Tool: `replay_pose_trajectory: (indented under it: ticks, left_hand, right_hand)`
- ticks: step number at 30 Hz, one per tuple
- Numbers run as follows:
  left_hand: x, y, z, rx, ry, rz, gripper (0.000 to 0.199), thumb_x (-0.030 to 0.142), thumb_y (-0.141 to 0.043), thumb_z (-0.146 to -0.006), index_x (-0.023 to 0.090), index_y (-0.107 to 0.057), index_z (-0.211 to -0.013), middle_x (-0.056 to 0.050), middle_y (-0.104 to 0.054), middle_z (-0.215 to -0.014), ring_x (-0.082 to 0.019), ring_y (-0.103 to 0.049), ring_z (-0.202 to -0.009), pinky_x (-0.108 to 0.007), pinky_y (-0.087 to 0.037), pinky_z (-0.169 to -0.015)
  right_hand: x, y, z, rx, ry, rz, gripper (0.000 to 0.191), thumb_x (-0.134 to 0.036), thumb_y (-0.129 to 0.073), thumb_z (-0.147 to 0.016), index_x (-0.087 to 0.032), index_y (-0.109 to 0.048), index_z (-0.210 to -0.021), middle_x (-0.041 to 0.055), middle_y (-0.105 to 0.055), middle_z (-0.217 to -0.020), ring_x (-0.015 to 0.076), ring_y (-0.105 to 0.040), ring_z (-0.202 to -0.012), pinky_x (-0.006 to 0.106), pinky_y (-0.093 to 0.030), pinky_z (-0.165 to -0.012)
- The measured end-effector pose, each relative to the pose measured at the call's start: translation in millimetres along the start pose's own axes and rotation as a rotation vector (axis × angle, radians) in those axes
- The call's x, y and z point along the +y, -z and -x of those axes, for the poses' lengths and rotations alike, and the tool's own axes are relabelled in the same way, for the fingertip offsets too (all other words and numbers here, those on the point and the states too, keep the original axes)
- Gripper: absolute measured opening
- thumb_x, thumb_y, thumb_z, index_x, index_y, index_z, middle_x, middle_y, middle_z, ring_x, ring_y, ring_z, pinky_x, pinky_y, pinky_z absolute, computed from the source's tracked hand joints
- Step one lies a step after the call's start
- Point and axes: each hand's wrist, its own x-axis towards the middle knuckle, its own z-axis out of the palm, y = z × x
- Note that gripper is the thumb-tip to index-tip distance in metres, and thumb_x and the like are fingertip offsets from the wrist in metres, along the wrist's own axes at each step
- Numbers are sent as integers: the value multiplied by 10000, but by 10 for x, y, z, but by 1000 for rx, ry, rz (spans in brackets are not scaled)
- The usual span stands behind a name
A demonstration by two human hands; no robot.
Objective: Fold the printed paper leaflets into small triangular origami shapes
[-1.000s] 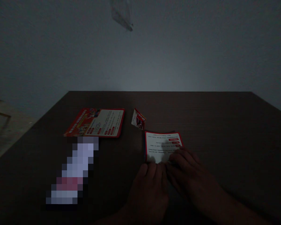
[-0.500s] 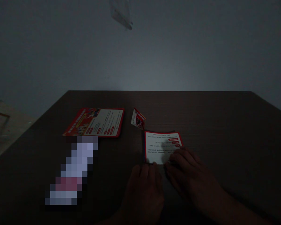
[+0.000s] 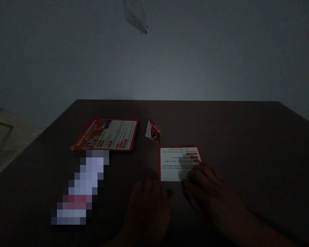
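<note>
A red-bordered white leaflet (image 3: 173, 173) with printed text lies flat on the dark table in front of me. My right hand (image 3: 208, 187) has its fingers bent over the leaflet's lower right part, gripping it at that edge. Left of the leaflet's near corner, my left hand (image 3: 148, 206) rests low over the table, fingers loosely bent and thumb a little apart, with nothing visible in it. Just beyond the leaflet stands a small folded red and white paper piece (image 3: 153, 132). Dim light hides much of the finger detail.
Farther left lies a stack of red and white printed leaflets (image 3: 118, 134). A pixelated pale object (image 3: 89, 181) sits in front of it. The brown table (image 3: 221, 127) meets a grey wall (image 3: 195, 51), where a clear plastic holder (image 3: 136, 17) hangs.
My left hand has moved left, away from the leaflet's near edge. The leaflet now lies flatter, its left edge less raised. My right hand has stayed at its right side.
</note>
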Motion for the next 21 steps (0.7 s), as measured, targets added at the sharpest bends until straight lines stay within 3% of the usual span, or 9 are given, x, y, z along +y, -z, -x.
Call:
replay_pose_trajectory:
  ticks: [3, 6, 9, 13, 21]
  left_hand:
    - [5, 3, -4, 36, -13, 31, 116, 239, -585, -778, 160, -643, -716, -42, -606, -654, -210, -548, -625, -348, -438, -573]
    - [45, -59, 16, 67, -151, 95, 168, 239, -551, -808, 166, -644, -926, -40, -641, -788, -208, -563, -707, -347, -457, -622]
    - [90, -167, 46, 180, -305, 122, 316, 225, -521, -835, 109, -583, -1123, -93, -621, -1119, -233, -534, -1017, -355, -424, -869]
    - [114, -257, 56, 169, -299, 143, 329, 266, -502, -867, 89, -576, -1134, -87, -615, -1124, -226, -517, -1046, -343, -356, -960]
    - [137, -213, 25, 107, -347, 142, 322, 266, -500, -875, 66, -581, -1113, -117, -612, -1078, -248, -534, -980, -381, -374, -926]
  right_hand:
    - [-4, 6, -5, -10, -2, -5, 103, -203, -560, -845, -223, -651, -891, 35, -584, -855, 219, -510, -907, 409, -387, -917]
    - [-9, 9, -9, 10, 7, -10, 96, -178, -557, -841, -215, -645, -846, 36, -585, -867, 216, -509, -910, 404, -387, -917]
    - [-3, -1, 3, 17, 15, -11, 92, -174, -564, -838, -216, -643, -858, 37, -583, -883, 218, -502, -921, 406, -375, -931]
    - [2, -18, 35, -31, -14, -18, 83, -213, -560, -853, -217, -635, -887, 38, -571, -874, 230, -483, -924, 404, -383, -911]
    - [-20, -37, 18, -21, 39, -31, 147, -216, -541, -866, -221, -623, -989, 32, -563, -845, 214, -470, -856, 404, -347, -942]
